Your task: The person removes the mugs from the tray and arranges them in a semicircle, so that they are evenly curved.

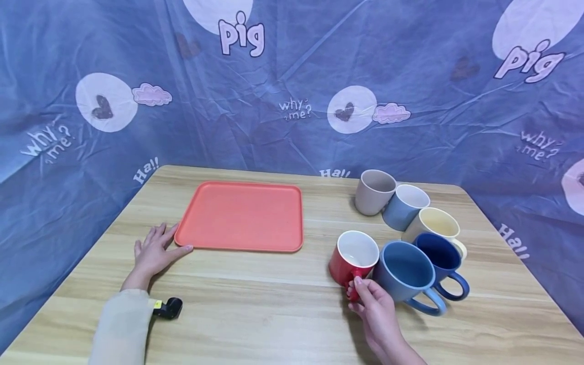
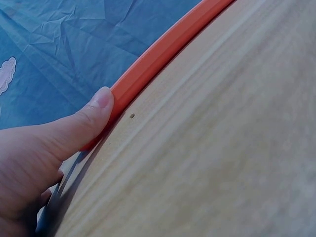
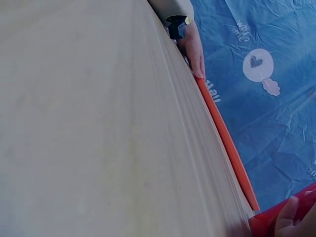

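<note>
At the tray's near left corner, my left hand (image 1: 157, 252) lies with fingers spread on the table, its thumb touching the rim. The flat coral-red tray (image 1: 246, 215) holds nothing. In the left wrist view the thumb (image 2: 94, 116) presses against the tray's edge (image 2: 148, 64). My right hand (image 1: 376, 309) grips the handle of a red mug (image 1: 342, 264) with a white inside, which stands upright. A large blue-grey mug (image 1: 397, 279) is close beside it. In the right wrist view only part of the red mug (image 3: 266, 222) and some fingers (image 3: 289, 217) show.
Behind and right of the red mug stand a dark blue mug (image 1: 449, 276), a cream mug (image 1: 412, 227), a light blue cup (image 1: 401, 213) and a grey-beige cup (image 1: 371, 195), close together. A blue printed cloth (image 1: 292, 137) hangs around the wooden table (image 1: 255, 304).
</note>
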A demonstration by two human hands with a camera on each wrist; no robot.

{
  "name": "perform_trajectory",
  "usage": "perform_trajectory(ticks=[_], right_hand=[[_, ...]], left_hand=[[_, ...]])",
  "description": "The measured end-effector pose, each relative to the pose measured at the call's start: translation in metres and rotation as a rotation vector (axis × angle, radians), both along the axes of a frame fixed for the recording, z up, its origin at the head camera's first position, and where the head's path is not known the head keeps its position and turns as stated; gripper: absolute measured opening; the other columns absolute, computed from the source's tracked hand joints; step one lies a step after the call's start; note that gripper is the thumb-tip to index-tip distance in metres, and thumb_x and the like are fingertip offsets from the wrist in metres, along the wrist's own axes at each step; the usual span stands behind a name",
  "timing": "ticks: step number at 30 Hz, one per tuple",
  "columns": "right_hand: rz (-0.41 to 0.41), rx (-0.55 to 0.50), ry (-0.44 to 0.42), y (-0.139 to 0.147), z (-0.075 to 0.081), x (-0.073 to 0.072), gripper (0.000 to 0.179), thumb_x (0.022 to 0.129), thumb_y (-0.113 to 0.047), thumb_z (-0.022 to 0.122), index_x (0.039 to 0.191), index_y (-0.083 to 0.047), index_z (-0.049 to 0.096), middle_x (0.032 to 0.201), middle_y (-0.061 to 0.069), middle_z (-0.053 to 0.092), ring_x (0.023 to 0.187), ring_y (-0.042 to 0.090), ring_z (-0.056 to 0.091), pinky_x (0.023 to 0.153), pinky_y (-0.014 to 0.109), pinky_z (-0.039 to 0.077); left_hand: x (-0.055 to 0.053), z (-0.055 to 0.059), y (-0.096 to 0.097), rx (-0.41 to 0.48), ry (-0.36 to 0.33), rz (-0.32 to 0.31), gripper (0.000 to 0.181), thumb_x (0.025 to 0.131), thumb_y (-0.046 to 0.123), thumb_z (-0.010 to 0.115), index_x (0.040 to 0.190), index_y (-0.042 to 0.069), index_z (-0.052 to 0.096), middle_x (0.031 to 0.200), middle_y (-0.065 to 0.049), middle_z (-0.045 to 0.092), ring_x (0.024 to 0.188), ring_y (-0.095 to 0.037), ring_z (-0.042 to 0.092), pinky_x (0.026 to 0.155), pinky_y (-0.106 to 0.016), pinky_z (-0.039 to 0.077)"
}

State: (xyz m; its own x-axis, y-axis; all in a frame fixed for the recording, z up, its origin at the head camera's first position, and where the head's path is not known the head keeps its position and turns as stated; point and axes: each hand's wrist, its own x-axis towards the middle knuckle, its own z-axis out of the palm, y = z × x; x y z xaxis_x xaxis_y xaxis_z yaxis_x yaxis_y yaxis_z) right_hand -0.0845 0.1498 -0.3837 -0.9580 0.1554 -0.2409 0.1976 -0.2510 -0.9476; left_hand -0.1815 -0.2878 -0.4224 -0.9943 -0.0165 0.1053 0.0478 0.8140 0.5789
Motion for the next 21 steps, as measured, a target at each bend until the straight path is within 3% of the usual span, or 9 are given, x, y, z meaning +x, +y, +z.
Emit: perform_trajectory(ticks=[6,10,14,17,21], right_hand=[[0.05,0.132,0.024,0.007,-0.003,0.009,0.026,0.088,-0.018,0.05,0.101,0.004,0.053,0.094,0.01,0.055,0.083,0.015,0.054,0.073,0.03,0.046],[0.107,0.301,-0.02,0.014,-0.002,0.019,0.039,0.088,-0.016,0.05,0.119,0.006,0.044,0.109,0.016,0.052,0.092,0.018,0.054,0.076,0.03,0.045],[0.206,0.496,-0.059,0.026,0.001,0.027,0.043,0.085,-0.018,0.054,0.121,0.003,0.043,0.116,0.018,0.05,0.103,0.028,0.049,0.08,0.035,0.044],[0.348,0.604,-0.069,0.04,0.004,0.03,0.046,0.083,-0.02,0.058,0.12,0.004,0.044,0.118,0.02,0.048,0.108,0.034,0.044,0.079,0.04,0.044],[0.659,0.649,-0.041,0.062,0.015,0.029,0.047,0.086,-0.022,0.053,0.12,0.008,0.042,0.117,0.024,0.047,0.105,0.04,0.043,0.075,0.044,0.044]], left_hand=[[-0.001,0.001,0.0,0.001,-0.007,-0.007,0.081,0.074,0.05,0.059,0.135,0.007,0.029,0.136,-0.03,0.012,0.124,-0.042,-0.004,0.088,-0.059,-0.015],[0.0,0.001,-0.003,0.009,-0.025,-0.011,0.082,0.074,0.05,0.059,0.135,0.006,0.027,0.136,-0.029,0.011,0.124,-0.042,-0.004,0.088,-0.059,-0.016],[0.001,0.004,-0.007,0.024,-0.062,-0.016,0.086,0.075,0.05,0.058,0.136,0.002,0.022,0.136,-0.029,0.01,0.124,-0.043,-0.004,0.088,-0.058,-0.016],[0.001,0.011,-0.008,0.049,-0.091,-0.017,0.088,0.075,0.049,0.058,0.136,0.0,0.018,0.136,-0.03,0.009,0.123,-0.044,-0.004,0.089,-0.059,-0.014],[-0.002,0.023,-0.005,0.046,-0.086,-0.025,0.088,0.078,0.048,0.055,0.134,-0.006,0.014,0.134,-0.033,0.012,0.121,-0.048,0.003,0.09,-0.062,-0.003]])
